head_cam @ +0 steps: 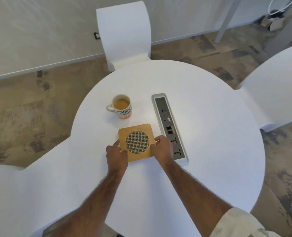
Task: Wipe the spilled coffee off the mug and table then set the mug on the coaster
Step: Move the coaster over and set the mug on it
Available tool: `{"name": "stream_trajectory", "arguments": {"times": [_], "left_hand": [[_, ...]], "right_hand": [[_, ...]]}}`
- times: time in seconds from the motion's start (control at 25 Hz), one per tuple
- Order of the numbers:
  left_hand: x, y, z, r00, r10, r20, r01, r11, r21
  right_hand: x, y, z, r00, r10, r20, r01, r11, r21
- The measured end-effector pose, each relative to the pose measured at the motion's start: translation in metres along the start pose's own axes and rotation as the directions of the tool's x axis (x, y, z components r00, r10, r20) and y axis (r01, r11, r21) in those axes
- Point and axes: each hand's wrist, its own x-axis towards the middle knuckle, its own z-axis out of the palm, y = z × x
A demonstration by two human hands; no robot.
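Note:
A square wooden coaster [136, 135] with a round woven inset lies flat on the white round table [201, 151]. My left hand [117, 155] grips its left edge and my right hand [162, 148] grips its right edge. Beyond it, to the far left, stands a cream mug [122, 106] with black lettering and an orange base, holding milky coffee, handle turned left. The mug is apart from both hands. No spill or cloth shows on the table.
A silver power and socket strip [169, 125] is set into the table just right of the coaster. White chairs stand at the far side [124, 35], at the right [278, 93] and at the near left [22, 194].

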Motion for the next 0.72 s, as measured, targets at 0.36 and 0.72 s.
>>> {"name": "stream_trajectory", "arguments": {"times": [0.36,0.72], "left_hand": [[0.022,-0.013,-0.012,0.998,0.014,0.06,-0.019,0.996,0.081],[0.025,-0.023,-0.016,0.995,0.048,0.092,-0.054,0.997,0.055]], "right_hand": [[0.004,-0.013,0.024,1.0,0.01,-0.015,-0.012,0.988,-0.153],[0.008,-0.01,0.035,1.0,-0.003,-0.013,0.002,0.992,-0.124]]}}
